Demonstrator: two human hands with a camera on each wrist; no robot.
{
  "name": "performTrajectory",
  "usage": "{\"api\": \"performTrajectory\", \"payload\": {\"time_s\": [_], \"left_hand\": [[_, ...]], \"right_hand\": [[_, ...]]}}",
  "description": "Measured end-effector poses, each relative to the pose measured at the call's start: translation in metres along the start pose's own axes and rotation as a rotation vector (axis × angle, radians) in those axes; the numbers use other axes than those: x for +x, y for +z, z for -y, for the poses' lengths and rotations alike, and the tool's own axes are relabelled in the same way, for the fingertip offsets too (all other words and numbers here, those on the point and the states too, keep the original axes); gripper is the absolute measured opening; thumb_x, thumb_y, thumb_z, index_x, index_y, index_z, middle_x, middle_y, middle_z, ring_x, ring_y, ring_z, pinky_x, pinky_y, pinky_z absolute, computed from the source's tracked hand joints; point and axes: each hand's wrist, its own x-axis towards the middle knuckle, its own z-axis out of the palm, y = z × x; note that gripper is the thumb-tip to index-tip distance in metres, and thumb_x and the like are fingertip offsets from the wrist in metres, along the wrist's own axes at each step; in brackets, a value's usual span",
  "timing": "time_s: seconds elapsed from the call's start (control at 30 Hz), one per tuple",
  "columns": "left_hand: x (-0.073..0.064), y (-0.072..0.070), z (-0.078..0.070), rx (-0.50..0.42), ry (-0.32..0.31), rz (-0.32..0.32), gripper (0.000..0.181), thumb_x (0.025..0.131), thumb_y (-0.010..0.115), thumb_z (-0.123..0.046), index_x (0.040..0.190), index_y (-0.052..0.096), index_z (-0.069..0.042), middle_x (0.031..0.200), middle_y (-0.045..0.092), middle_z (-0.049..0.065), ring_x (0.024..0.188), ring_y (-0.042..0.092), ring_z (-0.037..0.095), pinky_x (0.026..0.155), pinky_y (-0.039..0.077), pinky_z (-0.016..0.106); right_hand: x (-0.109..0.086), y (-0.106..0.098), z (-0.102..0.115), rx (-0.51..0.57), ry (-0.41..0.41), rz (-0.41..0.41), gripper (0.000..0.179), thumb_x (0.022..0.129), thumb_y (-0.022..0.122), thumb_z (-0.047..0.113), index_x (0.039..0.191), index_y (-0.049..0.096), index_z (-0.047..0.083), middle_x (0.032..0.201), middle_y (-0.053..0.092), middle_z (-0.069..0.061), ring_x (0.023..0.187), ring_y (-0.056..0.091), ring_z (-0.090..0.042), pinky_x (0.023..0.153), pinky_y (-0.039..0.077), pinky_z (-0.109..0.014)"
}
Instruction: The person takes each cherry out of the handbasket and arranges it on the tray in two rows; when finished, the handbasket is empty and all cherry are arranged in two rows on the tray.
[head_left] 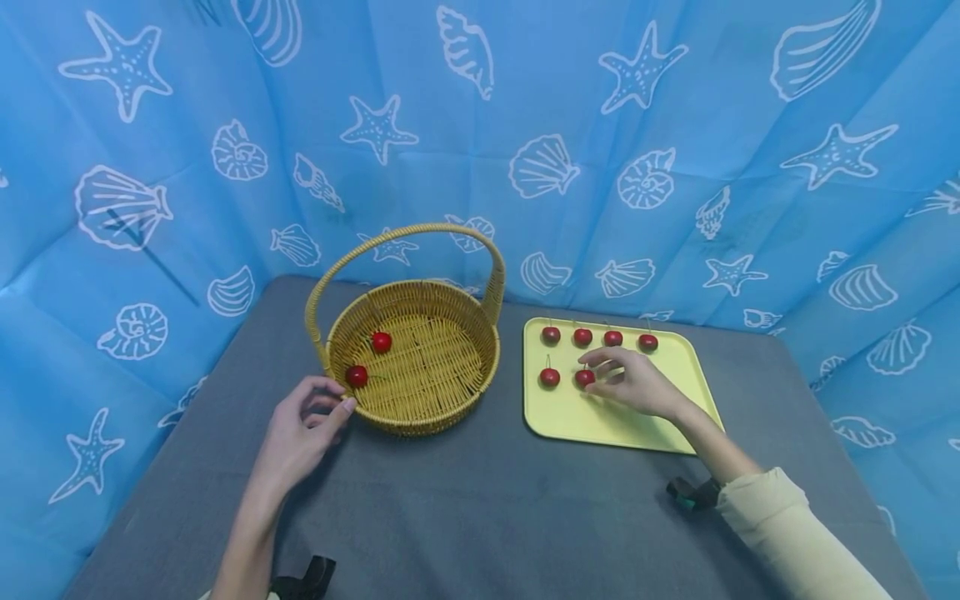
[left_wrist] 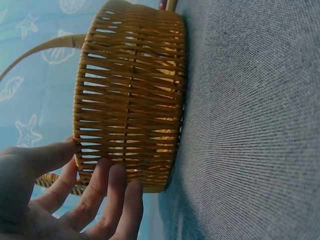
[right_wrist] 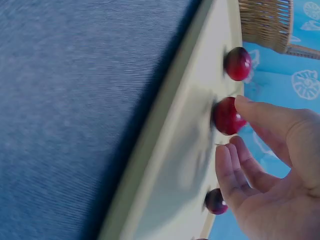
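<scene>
At the near left rim of a round wicker basket (head_left: 416,425), my left hand (head_left: 303,433) holds the edge between thumb and fingers. The left wrist view shows the other fingers (left_wrist: 117,185) against the woven side wall. Two red cherries (head_left: 357,377) lie inside the basket, on its left side. Over a pale yellow tray (head_left: 600,425), my right hand (head_left: 630,382) surrounds one cherry (head_left: 584,378). In the right wrist view the thumb is at this cherry (right_wrist: 229,116), while the fingertips (right_wrist: 223,152) stand a little apart from it.
Several more cherries with stems lie on the tray: a back row (head_left: 582,337) and one (head_left: 549,377) left of my right hand. The basket's tall arched handle (head_left: 427,227) rises above it. Behind the grey cloth-covered table (head_left: 480,517) hangs a blue seashell-print curtain (head_left: 480,125).
</scene>
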Motion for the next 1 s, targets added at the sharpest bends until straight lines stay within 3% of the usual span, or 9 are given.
{"api": "performTrajectory", "payload": {"time_s": [0.13,0.33,0.57,0.8,1.0], "left_hand": [[0.0,0.0,0.0,0.0,0.007,0.002,0.04,0.106,0.072,-0.038,0.134,0.058,-0.012,0.122,0.074,0.018,0.088,0.077,0.02,0.076,0.063,0.032],[0.0,0.001,0.0,0.003,0.005,0.004,0.039,0.106,0.072,-0.037,0.134,0.058,-0.013,0.122,0.074,0.017,0.087,0.077,0.02,0.076,0.063,0.032],[0.0,0.0,0.001,0.0,0.003,-0.003,0.041,0.106,0.072,-0.039,0.135,0.058,-0.013,0.123,0.073,0.017,0.089,0.077,0.02,0.078,0.064,0.033],[0.0,0.001,0.002,0.002,0.004,-0.003,0.042,0.105,0.073,-0.039,0.134,0.058,-0.013,0.122,0.074,0.017,0.088,0.076,0.02,0.077,0.064,0.033],[0.0,0.001,0.002,0.003,0.017,-0.005,0.041,0.106,0.072,-0.038,0.134,0.058,-0.011,0.122,0.073,0.018,0.088,0.076,0.021,0.076,0.063,0.032]], "right_hand": [[-0.003,-0.006,0.007,-0.022,0.02,0.0,0.04,0.093,0.084,0.005,0.129,0.071,-0.004,0.126,0.074,-0.025,0.109,0.076,-0.04,0.088,0.066,-0.041],[0.0,-0.012,0.026,-0.05,-0.018,-0.016,0.038,0.094,0.083,0.004,0.129,0.071,-0.004,0.126,0.075,-0.025,0.109,0.075,-0.04,0.092,0.065,-0.051],[0.016,-0.012,0.059,-0.049,-0.066,-0.033,0.037,0.097,0.082,0.01,0.131,0.072,0.003,0.13,0.075,-0.021,0.116,0.072,-0.042,0.098,0.062,-0.056],[0.036,-0.004,0.093,0.005,-0.15,-0.011,0.037,0.094,0.085,0.008,0.129,0.074,0.006,0.126,0.078,-0.012,0.112,0.073,-0.029,0.099,0.064,-0.053],[0.053,0.005,0.114,0.054,-0.194,0.018,0.038,0.094,0.085,0.008,0.13,0.074,0.007,0.128,0.077,-0.012,0.113,0.072,-0.028,0.098,0.064,-0.05]]}}
